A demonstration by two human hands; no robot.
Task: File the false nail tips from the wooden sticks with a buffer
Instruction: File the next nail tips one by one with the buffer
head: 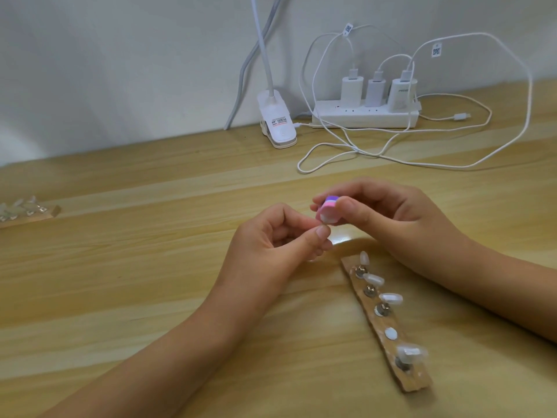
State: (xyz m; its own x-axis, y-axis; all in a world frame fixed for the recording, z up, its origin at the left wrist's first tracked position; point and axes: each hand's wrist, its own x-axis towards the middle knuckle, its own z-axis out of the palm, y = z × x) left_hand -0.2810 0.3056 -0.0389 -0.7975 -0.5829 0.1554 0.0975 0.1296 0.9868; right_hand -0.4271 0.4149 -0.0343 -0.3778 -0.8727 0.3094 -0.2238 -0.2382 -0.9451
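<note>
The wooden stick (417,384) lies flat on the bench (150,267), running from close to the person towards the hands. It carries four false nail tips (373,279) on small metal mounts, and one bare white disc (391,333) sits between the third and fourth of them. Just beyond the far end of the stick, both hands are raised above the bench and meet. The right hand (391,212) has its grip closed round a small buffer (327,211), a block with purple, pink and white layers, with the thumb on its near face and the fingers curled behind it. The left hand (271,245) has its grip drawn tight, thumb against forefinger, pinching a small item (323,227) directly under the white face of the buffer. Only a grey sliver of that item shows, so what it is cannot be told. Well to the left of the stick, at the bench edge, lies a second wooden stick (45,214) bearing clear tips (18,206). Far beyond the stick, against the wall, sit a white clip lamp (278,125) and a power strip (364,117) with three chargers (375,92) and loose white cables (391,158).
</note>
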